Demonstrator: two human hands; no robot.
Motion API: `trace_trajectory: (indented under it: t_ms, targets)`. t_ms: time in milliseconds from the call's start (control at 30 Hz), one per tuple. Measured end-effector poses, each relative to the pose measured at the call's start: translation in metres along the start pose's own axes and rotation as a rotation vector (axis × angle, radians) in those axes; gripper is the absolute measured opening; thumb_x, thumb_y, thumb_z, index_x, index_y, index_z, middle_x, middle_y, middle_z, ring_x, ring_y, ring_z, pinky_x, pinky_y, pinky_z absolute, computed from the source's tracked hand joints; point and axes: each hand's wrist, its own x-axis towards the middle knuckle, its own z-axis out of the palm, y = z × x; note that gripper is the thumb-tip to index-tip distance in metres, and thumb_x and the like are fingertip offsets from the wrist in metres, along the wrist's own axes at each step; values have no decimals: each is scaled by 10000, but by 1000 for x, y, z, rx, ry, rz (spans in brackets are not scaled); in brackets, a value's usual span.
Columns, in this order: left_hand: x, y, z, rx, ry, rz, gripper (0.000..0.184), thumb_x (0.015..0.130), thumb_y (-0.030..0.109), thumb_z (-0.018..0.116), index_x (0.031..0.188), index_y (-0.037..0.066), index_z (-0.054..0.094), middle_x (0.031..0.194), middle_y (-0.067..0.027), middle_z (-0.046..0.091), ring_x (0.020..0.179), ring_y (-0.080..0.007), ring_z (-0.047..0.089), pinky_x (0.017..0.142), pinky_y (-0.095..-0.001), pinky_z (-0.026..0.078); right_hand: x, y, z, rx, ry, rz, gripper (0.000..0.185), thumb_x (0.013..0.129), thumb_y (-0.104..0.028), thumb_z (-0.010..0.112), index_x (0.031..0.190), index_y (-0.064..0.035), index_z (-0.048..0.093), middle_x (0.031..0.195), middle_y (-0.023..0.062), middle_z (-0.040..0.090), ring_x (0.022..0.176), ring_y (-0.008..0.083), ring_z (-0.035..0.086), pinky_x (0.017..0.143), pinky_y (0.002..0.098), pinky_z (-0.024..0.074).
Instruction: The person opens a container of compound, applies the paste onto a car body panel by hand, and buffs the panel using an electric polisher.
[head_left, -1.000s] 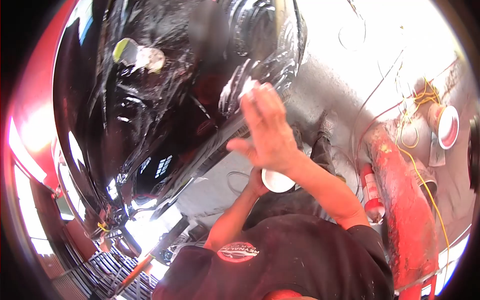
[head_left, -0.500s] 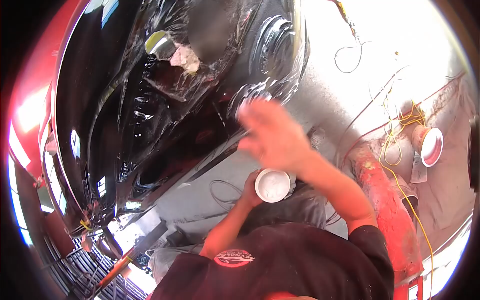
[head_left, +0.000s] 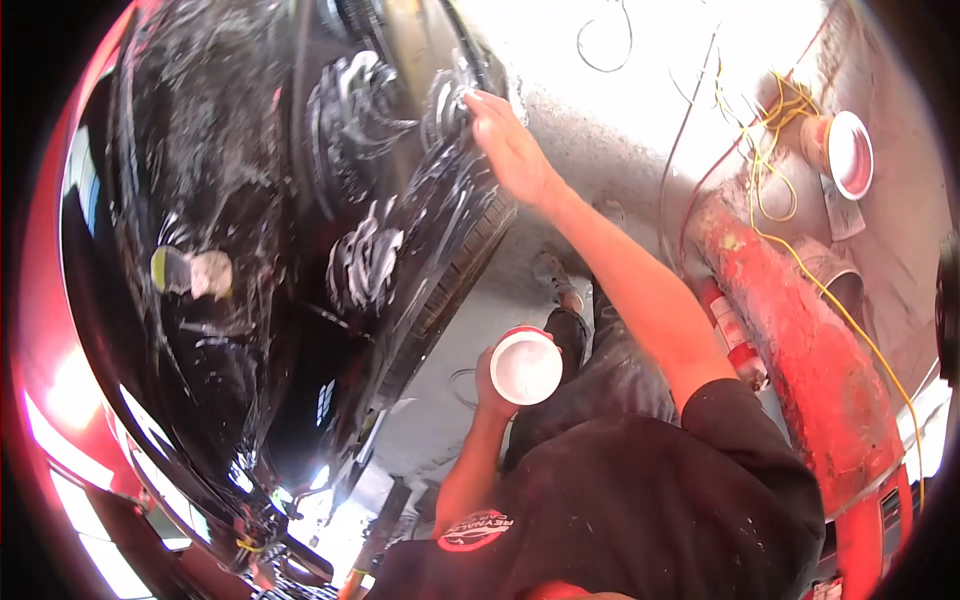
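My left hand (head_left: 490, 385) is wrapped round a round tub (head_left: 526, 368) with a white inside, held in front of my body. Farther up, my right hand (head_left: 505, 145) reaches to the edge of a glossy black car panel (head_left: 300, 350), its fingertips at a white smear (head_left: 440, 108). Whether something small is under those fingertips is hidden. More white swirls (head_left: 365, 262) lie across the panel. On the black surface at the left rest a yellow-green round piece and a pale lump (head_left: 211, 274).
A thick red post (head_left: 800, 370) stands at the right, beside a red and white bottle (head_left: 735, 335). Tangled yellow cord (head_left: 770, 200) hangs near another white-lined container (head_left: 850, 155). A tyre (head_left: 460, 270) shows below the panel edge.
My right hand has moved up and away to the panel's far edge, and new white smears show there. The view has shifted. My left hand still holds the tub.
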Motion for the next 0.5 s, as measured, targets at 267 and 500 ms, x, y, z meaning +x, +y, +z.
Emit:
trace_trajectory:
  t_ms: [267, 500]
  targets:
    - [10, 0, 14, 50, 37, -19, 793, 908, 639, 489, 1497, 110, 447, 1486, -243, 479, 1374, -490, 449, 1055, -650, 439, 95, 26, -10, 40, -157, 327, 759, 1059, -590, 297, 1522, 1, 405, 1606, 204, 366, 1519, 293, 298, 1241, 349, 223]
    - [16, 3, 30, -44, 60, -31, 812, 909, 645, 461, 1475, 63, 464, 1463, -247, 506, 1359, -475, 474, 1057, -636, 445, 31, 52, 0, 71, 29, 455, 711, 1060, -558, 333, 1352, 42, 581, 1340, 217, 609, 1260, 250, 557, 1119, 387, 384]
